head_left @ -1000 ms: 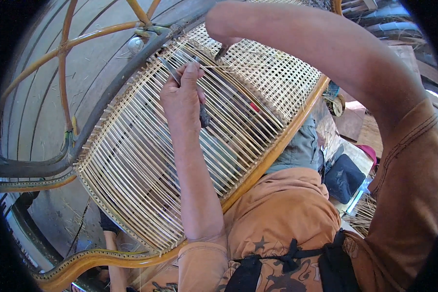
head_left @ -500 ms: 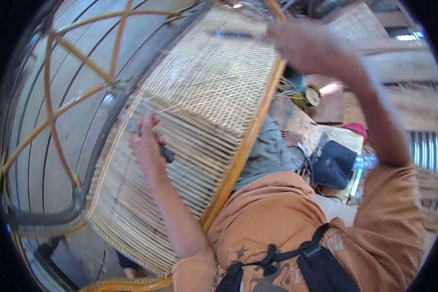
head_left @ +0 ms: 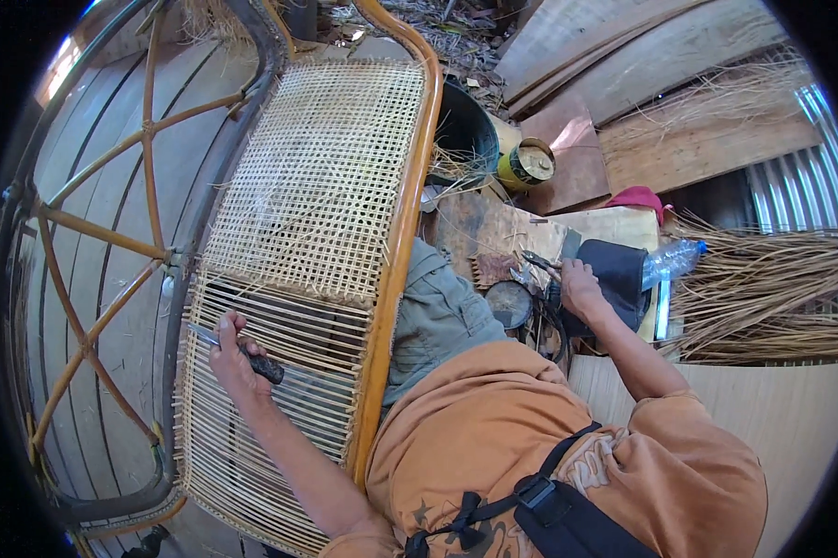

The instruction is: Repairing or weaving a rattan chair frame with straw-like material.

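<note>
My left hand (head_left: 237, 365) is closed around a pointed metal tool with a black handle (head_left: 268, 369). Its thin metal end points left over the chair panel's bare strands (head_left: 279, 418). Beyond these strands, the panel's far half is woven cane (head_left: 317, 177) in an open mesh. On the right, my right hand (head_left: 582, 286) closes on a dark plier-like tool (head_left: 542, 264) above the work board. The palm hides part of that tool. An orange-brown wooden rail (head_left: 402, 251) edges the panel beside my lap.
A dark pouch (head_left: 616, 274) and plastic bottle (head_left: 672, 262) lie right of my right hand. Beyond are a yellow-green can (head_left: 527, 165), a dark bucket (head_left: 465, 130) and a red cloth (head_left: 638, 198). Rattan strands (head_left: 763, 288) are piled at right; a rattan frame (head_left: 89, 344) stands left.
My right hand has come down from above the far woven cane to the tools at my right. My left hand still holds its tool over the strands. The view has shifted.
</note>
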Available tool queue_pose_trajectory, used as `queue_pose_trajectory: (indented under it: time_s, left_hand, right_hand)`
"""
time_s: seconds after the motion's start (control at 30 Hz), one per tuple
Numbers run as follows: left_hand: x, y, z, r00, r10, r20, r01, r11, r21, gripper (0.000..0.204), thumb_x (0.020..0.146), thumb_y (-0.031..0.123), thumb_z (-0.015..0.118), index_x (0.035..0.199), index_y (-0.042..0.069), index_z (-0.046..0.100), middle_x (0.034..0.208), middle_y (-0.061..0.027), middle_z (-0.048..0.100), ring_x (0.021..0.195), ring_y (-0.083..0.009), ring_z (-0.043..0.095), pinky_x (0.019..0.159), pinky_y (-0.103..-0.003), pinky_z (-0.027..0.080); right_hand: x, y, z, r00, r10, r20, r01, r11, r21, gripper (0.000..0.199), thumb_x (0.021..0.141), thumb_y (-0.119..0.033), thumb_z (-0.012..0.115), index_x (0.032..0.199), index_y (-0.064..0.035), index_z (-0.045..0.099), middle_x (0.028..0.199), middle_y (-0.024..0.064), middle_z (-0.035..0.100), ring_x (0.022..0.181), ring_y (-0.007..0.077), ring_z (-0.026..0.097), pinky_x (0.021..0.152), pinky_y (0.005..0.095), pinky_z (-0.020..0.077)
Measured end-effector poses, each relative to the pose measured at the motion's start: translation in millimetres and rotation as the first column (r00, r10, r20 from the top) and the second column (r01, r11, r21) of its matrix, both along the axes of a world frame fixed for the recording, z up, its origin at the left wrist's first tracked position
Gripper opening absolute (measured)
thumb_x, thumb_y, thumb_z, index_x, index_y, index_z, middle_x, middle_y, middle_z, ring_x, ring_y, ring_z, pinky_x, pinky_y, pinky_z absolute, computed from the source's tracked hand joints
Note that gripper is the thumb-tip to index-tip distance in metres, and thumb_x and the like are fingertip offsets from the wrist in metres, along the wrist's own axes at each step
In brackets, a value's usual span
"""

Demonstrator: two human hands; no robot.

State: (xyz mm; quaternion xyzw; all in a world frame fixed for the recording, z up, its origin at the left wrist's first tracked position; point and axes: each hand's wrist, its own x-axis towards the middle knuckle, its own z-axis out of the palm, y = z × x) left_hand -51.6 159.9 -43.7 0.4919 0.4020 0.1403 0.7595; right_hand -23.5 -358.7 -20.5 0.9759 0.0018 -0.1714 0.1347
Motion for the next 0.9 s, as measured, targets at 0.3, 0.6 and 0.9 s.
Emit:
queue_pose_trajectory:
  time_s: [0.3, 0.6, 0.9]
  left_hand:
    - [2.8, -3.6, -6.9, 1.0, 0.029, -0.002, -0.029, 0.999, -0.019, 0.023, 0.088, 0.026, 0.06, 0.095, 0.004, 0.059, 0.081, -0.0027, 0.056, 0.047, -0.0061, 0.043, 0.039, -0.021, 0.037]
    - [-15.0, 17.2, -30.7, 0.991, 0.117, -0.064, -0.118, 0.993, -0.004, 0.024, 0.084, 0.027, 0.063, 0.089, 0.004, 0.059, 0.075, -0.0039, 0.058, 0.048, -0.0089, 0.046, 0.042, -0.025, 0.041]
    - [-18.1, 17.1, -22.4, 0.974, 0.208, 0.087, -0.201, 0.976, -0.085, 0.019, 0.089, 0.019, 0.056, 0.092, 0.001, 0.061, 0.079, -0.0047, 0.059, 0.047, -0.0075, 0.047, 0.04, -0.022, 0.041]
  right_hand:
    - [8.1, 3.1, 19.1, 0.933, -0.301, -0.197, 0.322, 0.943, 0.084, 0.033, 0.083, -0.007, 0.043, 0.115, 0.0006, 0.045, 0.109, 0.0257, 0.053, 0.101, 0.0427, 0.054, 0.085, 0.0482, 0.0442]
    - [14.9, 52.0, 63.5, 0.933, -0.121, -0.338, 0.215, 0.943, 0.256, 0.036, 0.076, -0.004, 0.052, 0.111, 0.0029, 0.052, 0.104, 0.0261, 0.058, 0.104, 0.0385, 0.055, 0.088, 0.0402, 0.0433]
    - [104.3, 273.3, 32.6, 0.782, 0.606, 0.143, -0.608, 0.694, 0.386, 0.015, 0.088, -0.013, 0.048, 0.099, -0.0025, 0.05, 0.093, 0.0181, 0.054, 0.093, 0.036, 0.05, 0.083, 0.0437, 0.0403]
